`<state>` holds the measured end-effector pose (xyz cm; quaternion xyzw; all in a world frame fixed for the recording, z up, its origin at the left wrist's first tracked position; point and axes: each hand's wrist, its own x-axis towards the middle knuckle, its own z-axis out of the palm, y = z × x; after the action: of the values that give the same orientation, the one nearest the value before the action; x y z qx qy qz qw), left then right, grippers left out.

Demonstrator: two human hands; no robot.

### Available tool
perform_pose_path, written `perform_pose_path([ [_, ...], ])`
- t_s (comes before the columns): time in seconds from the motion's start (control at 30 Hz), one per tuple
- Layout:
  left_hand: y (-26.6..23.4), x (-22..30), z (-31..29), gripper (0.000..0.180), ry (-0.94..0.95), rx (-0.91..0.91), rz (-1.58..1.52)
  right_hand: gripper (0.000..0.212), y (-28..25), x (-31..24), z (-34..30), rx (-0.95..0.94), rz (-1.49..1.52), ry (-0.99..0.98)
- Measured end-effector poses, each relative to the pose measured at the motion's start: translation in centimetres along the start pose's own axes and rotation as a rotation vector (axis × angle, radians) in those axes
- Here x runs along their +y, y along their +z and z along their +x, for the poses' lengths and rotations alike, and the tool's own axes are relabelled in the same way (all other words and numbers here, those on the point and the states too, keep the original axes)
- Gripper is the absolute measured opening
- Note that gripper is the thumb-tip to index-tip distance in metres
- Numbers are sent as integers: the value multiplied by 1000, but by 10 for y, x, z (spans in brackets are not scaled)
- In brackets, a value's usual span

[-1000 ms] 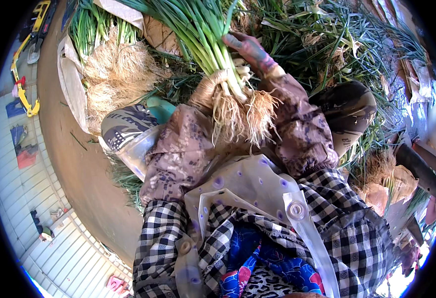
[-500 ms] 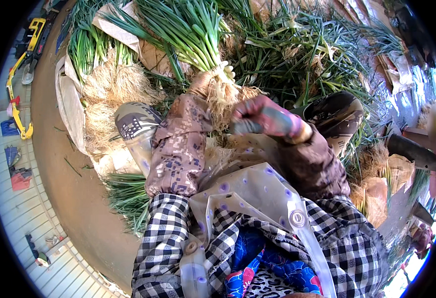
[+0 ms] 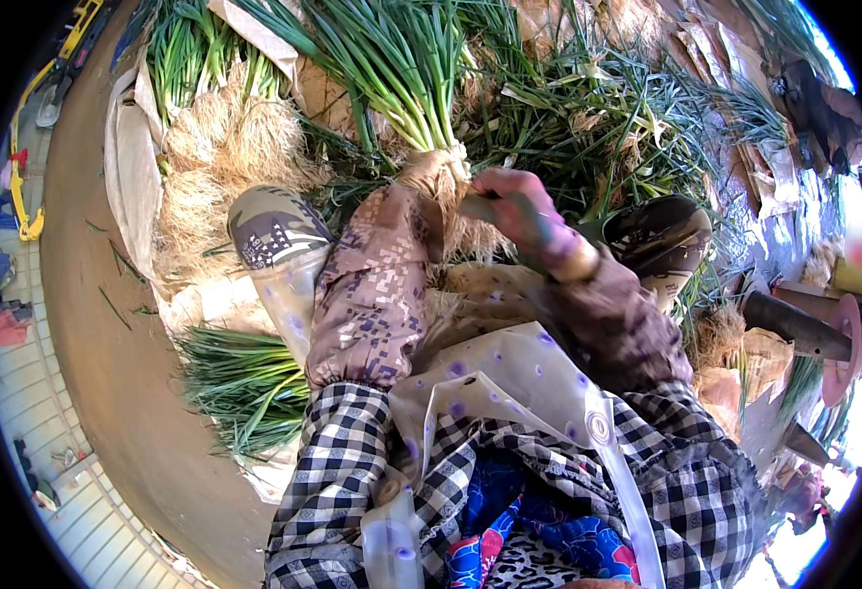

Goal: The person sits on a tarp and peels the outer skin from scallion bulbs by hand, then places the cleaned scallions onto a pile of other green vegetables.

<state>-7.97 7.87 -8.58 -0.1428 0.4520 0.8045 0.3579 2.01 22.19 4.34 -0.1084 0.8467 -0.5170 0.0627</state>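
Observation:
My left hand [image 3: 419, 175] is closed round the lower stalks of a bunch of green onions [image 3: 413, 93]. Their long green leaves point away from me, and pale stringy roots [image 3: 472, 239] hang from the near end. Close beside the roots, on their right, is my right hand [image 3: 524, 211], in a stained reddish and dark covering. Its fingers are curled closed; what they hold, if anything, I cannot make out. Both hands are above my lap, between my knees, over a see-through apron [image 3: 510, 368] with purple spots.
More green onions with thick roots [image 3: 217, 137] lie on pale sacking at the far left. A heap of loose green leaves [image 3: 588, 118] spreads beyond my right hand. Another green bunch [image 3: 244, 383] rests by my left thigh. A dark metal pipe [image 3: 794, 326] juts out at the right.
My left hand has shifted slightly to the right with the onion bunch. The right hand has moved up a little and closer to the base of the bunch. The view has turned slightly.

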Motion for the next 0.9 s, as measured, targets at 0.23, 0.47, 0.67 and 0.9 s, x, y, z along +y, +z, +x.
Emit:
perform_pose_path([
  [0.23, 11, 14, -10, 51, 101, -453, 15, 32, -110, 26, -32, 615, 315, 88],
  [0.47, 54, 9, -23, 53, 126, -391, -225, 51, 51, 183, -50, 295, 1043, 267],
  [0.67, 26, -8, -46, 40, 104, -217, -106, 29, 54, 85, -8, -336, 201, 26],
  [0.9, 8, 12, -103, 56, 136, -228, 122, 17, -38, 135, 29, -39, -602, 173],
])
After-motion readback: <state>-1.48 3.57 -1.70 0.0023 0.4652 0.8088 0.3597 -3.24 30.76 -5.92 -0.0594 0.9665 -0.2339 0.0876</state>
